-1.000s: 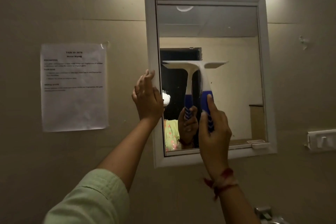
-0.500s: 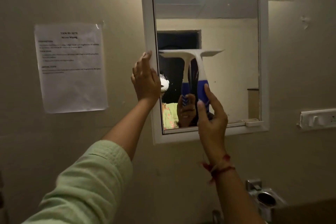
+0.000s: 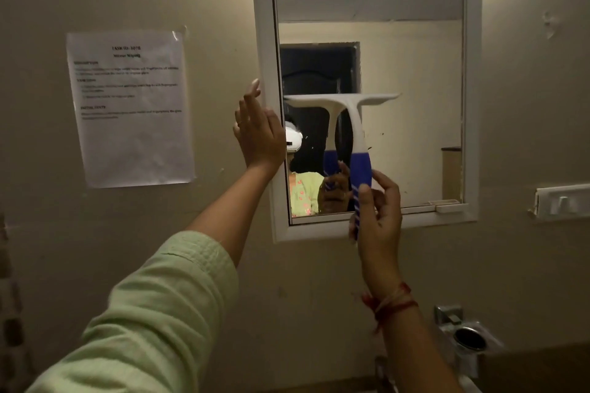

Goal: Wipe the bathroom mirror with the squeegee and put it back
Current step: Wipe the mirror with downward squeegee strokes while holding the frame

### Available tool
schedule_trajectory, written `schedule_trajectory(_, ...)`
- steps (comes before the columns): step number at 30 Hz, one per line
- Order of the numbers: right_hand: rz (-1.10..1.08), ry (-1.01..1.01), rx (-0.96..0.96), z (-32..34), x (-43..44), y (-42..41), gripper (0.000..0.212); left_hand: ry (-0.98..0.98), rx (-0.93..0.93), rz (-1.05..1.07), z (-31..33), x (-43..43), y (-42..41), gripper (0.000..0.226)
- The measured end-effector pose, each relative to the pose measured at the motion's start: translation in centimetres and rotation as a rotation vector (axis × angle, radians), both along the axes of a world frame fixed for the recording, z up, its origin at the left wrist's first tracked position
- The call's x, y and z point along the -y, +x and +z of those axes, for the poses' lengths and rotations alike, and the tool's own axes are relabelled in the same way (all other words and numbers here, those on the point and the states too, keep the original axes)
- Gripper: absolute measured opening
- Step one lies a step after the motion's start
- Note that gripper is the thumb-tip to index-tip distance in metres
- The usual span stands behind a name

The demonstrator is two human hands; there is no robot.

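Observation:
A white-framed mirror (image 3: 472, 105) hangs on the beige wall. A squeegee (image 3: 356, 124) with a white blade bar and a blue striped handle lies against the glass, its blade level about halfway down the mirror. My right hand (image 3: 380, 204) grips the lower part of the blue handle, near the mirror's bottom frame. My left hand (image 3: 258, 134) rests flat against the mirror's left frame, fingers pointing up. The squeegee, my hand and a person in a green top show as reflections in the glass.
A printed paper sheet (image 3: 131, 105) is taped to the wall left of the mirror. A white switch plate (image 3: 562, 201) sits on the wall at right. A chrome holder (image 3: 469, 338) is mounted below the mirror at the lower right.
The squeegee has slid down the glass with my right hand, which now grips lower on the handle. The view has tilted down, so the mirror sits higher in frame. My left hand stays on the frame.

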State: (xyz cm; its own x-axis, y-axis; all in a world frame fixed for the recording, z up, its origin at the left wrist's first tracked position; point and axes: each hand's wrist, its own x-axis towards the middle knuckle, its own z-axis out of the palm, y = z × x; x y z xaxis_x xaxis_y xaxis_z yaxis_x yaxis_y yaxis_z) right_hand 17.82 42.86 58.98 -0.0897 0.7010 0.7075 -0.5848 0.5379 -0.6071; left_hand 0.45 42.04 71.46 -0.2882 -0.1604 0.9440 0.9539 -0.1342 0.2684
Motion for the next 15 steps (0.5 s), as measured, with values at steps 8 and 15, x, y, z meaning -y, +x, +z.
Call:
schedule_trajectory(8,0.131,-0.255,0.093,-8.7,-1.0,-0.7,0.036,-0.011,-0.018,0.027,0.0,-0.1,0.2,0.04)
schedule_trajectory(15,0.194,-0.295,0.096,-5.5,-0.7,-0.7,0.036,-0.038,-0.045,0.081,0.0,0.2,0.2,0.033)
